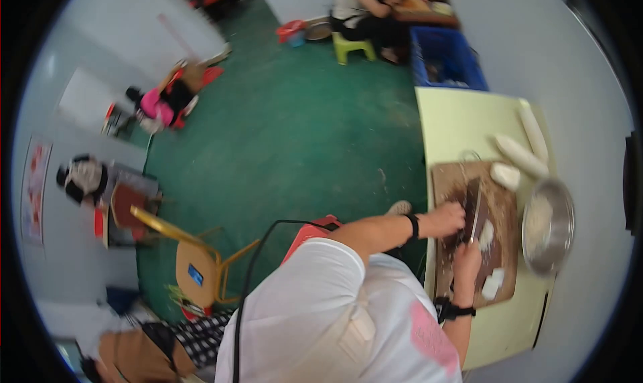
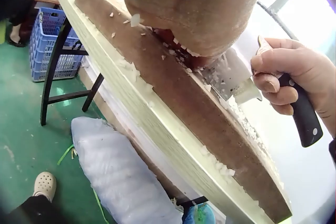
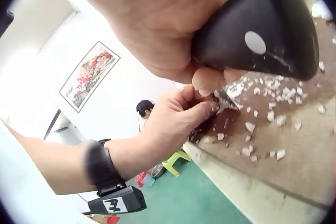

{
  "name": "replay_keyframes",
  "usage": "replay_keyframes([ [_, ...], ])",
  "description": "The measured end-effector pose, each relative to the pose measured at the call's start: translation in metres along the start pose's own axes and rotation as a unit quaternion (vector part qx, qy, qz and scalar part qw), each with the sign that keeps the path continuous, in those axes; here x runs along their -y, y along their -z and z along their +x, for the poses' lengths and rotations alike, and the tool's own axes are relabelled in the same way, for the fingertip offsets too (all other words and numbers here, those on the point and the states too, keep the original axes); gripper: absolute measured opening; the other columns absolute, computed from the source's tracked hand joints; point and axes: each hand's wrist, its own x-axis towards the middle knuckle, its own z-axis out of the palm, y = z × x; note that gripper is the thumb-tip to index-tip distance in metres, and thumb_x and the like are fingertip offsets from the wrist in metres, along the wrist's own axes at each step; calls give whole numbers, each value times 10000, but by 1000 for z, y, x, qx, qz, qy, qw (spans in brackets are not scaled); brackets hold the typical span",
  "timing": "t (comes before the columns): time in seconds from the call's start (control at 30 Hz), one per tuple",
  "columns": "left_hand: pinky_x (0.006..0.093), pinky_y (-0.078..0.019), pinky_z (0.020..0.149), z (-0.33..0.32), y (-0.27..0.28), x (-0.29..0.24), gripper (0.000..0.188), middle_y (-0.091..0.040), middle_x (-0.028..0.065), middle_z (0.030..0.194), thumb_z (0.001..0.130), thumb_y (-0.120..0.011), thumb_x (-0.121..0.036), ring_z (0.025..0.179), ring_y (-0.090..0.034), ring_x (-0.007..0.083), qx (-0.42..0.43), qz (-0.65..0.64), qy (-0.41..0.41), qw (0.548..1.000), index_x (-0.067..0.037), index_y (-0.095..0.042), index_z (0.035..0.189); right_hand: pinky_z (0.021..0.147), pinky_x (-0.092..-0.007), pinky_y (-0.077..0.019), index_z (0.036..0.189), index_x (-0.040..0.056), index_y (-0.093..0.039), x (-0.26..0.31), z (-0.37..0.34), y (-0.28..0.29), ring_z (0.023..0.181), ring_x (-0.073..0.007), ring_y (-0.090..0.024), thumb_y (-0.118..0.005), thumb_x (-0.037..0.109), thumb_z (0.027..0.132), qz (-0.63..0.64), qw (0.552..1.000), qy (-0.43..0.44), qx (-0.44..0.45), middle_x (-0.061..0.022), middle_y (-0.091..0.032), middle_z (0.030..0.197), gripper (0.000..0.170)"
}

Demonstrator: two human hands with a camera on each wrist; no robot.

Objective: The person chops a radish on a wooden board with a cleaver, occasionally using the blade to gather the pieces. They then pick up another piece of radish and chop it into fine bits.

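Note:
In the head view my right hand [image 1: 467, 262] grips the black handle [image 2: 304, 111] of a cleaver, its broad blade [image 1: 473, 209] low over the wooden cutting board [image 1: 499, 249]. My left hand [image 1: 445, 220] is beside the blade on the board. Its thumb and curled fingertips [image 3: 210, 107] are close together among small white bits in the right wrist view; I cannot tell what they hold. Chopped white radish bits [image 3: 281, 95] are scattered over the board. Larger cut radish pieces [image 1: 492, 286] lie near my right hand, and a thick radish chunk [image 1: 506, 175] lies at the far corner.
Two long peeled white radishes [image 1: 521, 155] lie on the pale table [image 1: 455, 122] beyond the board. A steel bowl [image 1: 564, 239] with white bits stands to the right. A blue crate [image 1: 449, 55] adjoins the table's far end. A stuffed plastic bag [image 2: 118, 169] sits below.

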Motion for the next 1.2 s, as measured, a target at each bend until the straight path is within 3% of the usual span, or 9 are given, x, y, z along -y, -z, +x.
replay_keyframes([
  [0.07,407,-440,767,-2,7,0,131,-564,77,937,697,-666,-148,935,-518,280,13,-8,11,1000,-97,-625,811,610,-500,-455,904,-43,-516,19,2,16,728,-479,-597,-554,94,857,46,998,-14,36,-286,-587,717,150],
  [0.23,404,-440,800,-5,8,1,159,-558,89,951,710,-693,-143,955,-510,285,6,-39,18,999,-86,-646,851,599,-488,-457,914,-52,-500,16,3,9,717,-480,-592,-533,73,879,20,999,15,25,-281,-587,716,134],
  [0.53,410,-434,795,-5,18,2,129,-540,88,944,713,-711,-156,961,-505,286,30,-37,-27,999,-89,-641,798,599,-478,-457,925,-57,-496,14,-2,8,706,-484,-580,-534,62,869,30,999,16,19,-278,-584,714,137],
  [0.77,388,-431,720,0,18,5,75,-545,60,848,724,-627,-178,896,-522,271,20,-17,-46,999,-119,-601,686,603,-484,-457,929,-52,-497,5,-4,2,714,-494,-571,-552,85,875,56,998,-24,22,-289,-579,725,157],
  [0.87,395,-440,607,8,16,18,84,-516,66,690,687,-598,-151,697,-536,269,-13,-13,-105,994,-128,-549,624,607,-510,-461,962,-27,-515,16,-8,8,764,-498,-579,-556,103,884,67,997,-27,31,-299,-589,768,158],
  [0.93,395,-434,599,12,23,23,75,-514,64,726,665,-611,-167,724,-528,277,-2,-81,-125,989,-126,-548,662,589,-514,-464,1003,-3,-533,28,-7,11,757,-482,-591,-560,139,899,8,995,-80,54,-296,-596,769,178],
  [0.97,390,-442,618,13,26,26,85,-523,62,758,669,-618,-160,743,-529,280,24,-90,-119,989,-115,-546,679,579,-526,-456,1001,9,-539,30,-8,12,737,-482,-588,-560,150,905,18,999,-45,19,-292,-592,749,172],
  [1.07,384,-477,706,19,42,28,122,-554,78,863,703,-650,-114,825,-543,277,96,-134,-104,981,-80,-571,789,544,-508,-454,1003,14,-537,46,-6,26,656,-450,-595,-562,138,902,54,991,-110,50,-242,-598,689,162],
  [1.2,382,-468,709,23,42,37,159,-542,86,892,713,-663,-68,837,-532,289,134,-198,-110,965,-62,-569,841,550,-488,-477,1020,17,-547,42,-14,17,638,-418,-614,-578,125,890,48,988,-142,27,-221,-611,684,172],
])
